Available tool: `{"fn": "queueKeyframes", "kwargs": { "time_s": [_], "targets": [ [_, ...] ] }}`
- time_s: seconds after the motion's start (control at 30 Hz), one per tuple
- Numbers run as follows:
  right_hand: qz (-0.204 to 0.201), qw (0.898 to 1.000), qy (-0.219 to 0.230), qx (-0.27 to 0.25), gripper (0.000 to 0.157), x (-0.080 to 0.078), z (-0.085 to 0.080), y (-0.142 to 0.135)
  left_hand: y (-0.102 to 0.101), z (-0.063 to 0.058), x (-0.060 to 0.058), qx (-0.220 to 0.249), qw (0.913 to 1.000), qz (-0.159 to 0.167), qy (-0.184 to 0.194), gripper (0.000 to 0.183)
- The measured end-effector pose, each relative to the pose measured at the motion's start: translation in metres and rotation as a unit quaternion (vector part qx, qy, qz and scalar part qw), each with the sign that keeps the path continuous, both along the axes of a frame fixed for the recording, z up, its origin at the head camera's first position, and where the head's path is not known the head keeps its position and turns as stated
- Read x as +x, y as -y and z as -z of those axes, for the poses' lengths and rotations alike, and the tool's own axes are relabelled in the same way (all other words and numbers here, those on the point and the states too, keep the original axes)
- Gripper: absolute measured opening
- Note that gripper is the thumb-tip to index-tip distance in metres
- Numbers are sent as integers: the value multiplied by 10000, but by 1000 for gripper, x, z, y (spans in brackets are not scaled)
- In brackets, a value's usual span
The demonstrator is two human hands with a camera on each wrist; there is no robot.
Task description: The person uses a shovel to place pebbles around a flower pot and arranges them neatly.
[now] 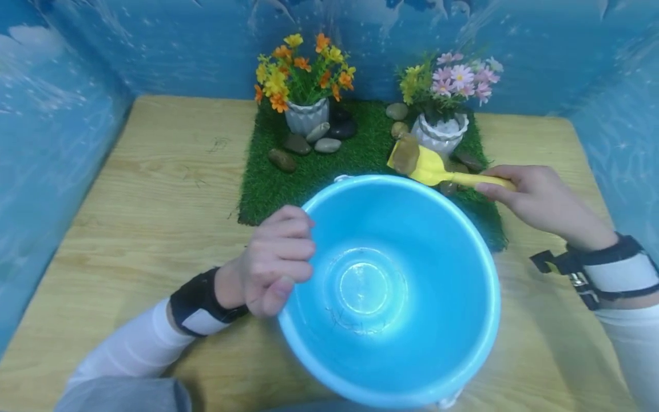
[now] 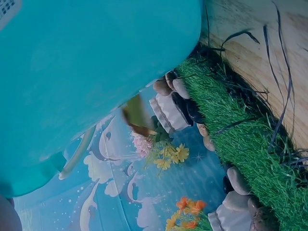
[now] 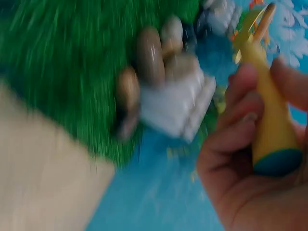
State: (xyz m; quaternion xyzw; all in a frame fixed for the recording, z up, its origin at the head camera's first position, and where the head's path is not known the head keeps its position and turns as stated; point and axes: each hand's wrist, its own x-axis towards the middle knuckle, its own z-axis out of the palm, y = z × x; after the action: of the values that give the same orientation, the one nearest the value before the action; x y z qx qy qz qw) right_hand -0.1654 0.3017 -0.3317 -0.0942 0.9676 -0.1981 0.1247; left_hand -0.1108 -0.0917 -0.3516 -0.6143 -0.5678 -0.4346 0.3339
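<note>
A light blue bucket is tilted so its opening faces the head camera; inside are only a few dark strands. My left hand grips its rim on the left side. In my right hand is the handle of a yellow toy shovel. A brown stone lies on the shovel's blade, just beyond the bucket's far rim. The right wrist view shows fingers curled round the shovel handle, with its blade partly blurred. From the left wrist the bucket's outer wall fills much of the picture.
Behind the bucket lies a green turf mat on a wooden table. On it stand a pot of orange and yellow flowers and a pot of pink flowers, with several stones around them. Blue printed walls enclose the table.
</note>
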Motion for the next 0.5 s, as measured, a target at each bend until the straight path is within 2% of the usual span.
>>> {"fn": "queueKeyframes", "kwargs": {
  "time_s": [0.13,0.23,0.4,0.5],
  "targets": [
    [5,9992,21,-396,58,-15,19,28,1,1,-1,33,10000,19,-16,54],
    [51,9980,-25,-630,55,-26,27,46,0,2,-1,79,9999,47,-46,54],
    [-47,9967,-412,-702,47,-43,35,66,0,3,-1,106,9999,73,-88,54],
    [-100,9954,-601,-735,48,-50,40,76,0,3,-2,66,9999,77,-97,54]
  ]
}}
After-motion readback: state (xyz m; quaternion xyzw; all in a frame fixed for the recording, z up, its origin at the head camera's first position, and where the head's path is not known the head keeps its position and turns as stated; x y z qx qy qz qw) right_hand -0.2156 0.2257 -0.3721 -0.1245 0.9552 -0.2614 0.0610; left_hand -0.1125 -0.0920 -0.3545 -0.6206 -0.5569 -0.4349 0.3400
